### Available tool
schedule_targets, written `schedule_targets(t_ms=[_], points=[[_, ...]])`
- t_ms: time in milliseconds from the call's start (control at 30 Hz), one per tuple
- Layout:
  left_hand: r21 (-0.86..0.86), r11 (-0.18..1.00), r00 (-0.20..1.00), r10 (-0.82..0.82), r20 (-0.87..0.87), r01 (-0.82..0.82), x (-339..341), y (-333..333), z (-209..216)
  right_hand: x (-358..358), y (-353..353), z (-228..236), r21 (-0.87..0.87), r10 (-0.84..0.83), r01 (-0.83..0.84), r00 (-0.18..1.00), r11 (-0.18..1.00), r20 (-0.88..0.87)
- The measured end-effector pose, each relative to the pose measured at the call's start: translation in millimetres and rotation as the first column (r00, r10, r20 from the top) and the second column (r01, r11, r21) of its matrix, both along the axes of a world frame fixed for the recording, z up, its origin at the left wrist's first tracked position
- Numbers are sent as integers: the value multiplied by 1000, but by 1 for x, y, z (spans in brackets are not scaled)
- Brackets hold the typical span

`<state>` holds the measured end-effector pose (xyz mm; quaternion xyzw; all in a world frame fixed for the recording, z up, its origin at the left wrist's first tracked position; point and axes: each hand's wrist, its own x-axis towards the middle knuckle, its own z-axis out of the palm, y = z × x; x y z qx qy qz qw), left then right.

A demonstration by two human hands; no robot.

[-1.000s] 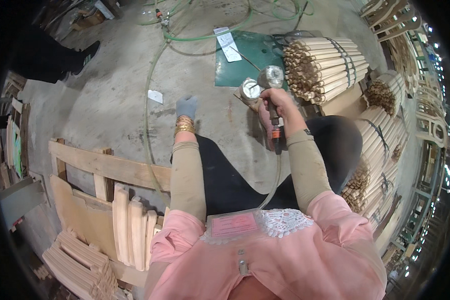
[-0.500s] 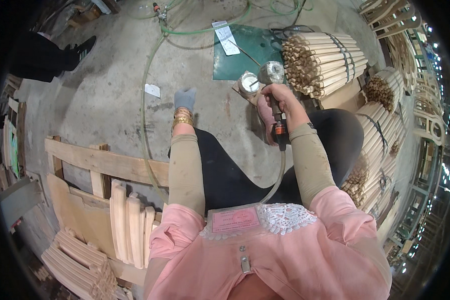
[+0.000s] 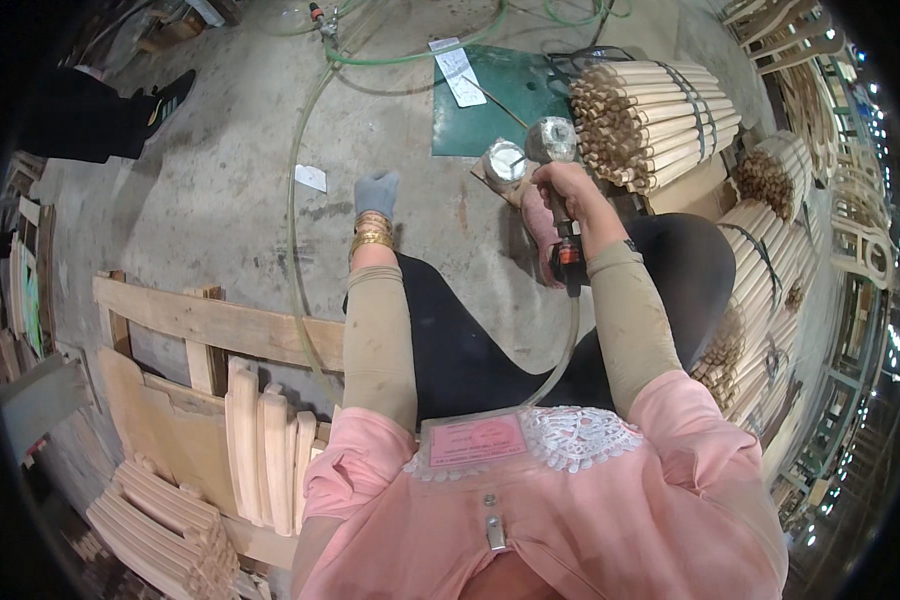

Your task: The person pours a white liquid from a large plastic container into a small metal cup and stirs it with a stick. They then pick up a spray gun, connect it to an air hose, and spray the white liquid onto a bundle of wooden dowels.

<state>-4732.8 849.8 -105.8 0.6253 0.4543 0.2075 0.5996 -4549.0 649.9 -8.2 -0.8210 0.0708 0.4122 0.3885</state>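
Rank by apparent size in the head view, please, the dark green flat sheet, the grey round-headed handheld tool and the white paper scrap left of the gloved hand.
1. Dark green flat sheet, partly covered
2. Grey round-headed handheld tool in the right hand
3. White paper scrap

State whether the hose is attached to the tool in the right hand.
Attached: the hose runs into the orange-marked coupling on the tool, below the right hand.
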Motion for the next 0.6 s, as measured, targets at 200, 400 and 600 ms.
schedule_targets(t_ms=[200,400,600], points=[[52,999,998,6,-66,-2,-9,12,-8,-16,11,2,158,-61,87,985,984,-162],[-21,999,999,-32,-2,32,-4,9,-16,-7,10,4,142,-65,71,997,987,-52],[43,999,997,-16,-81,20,-4,10,-16,-10,8,5,56,-6,10,998,998,-55]])
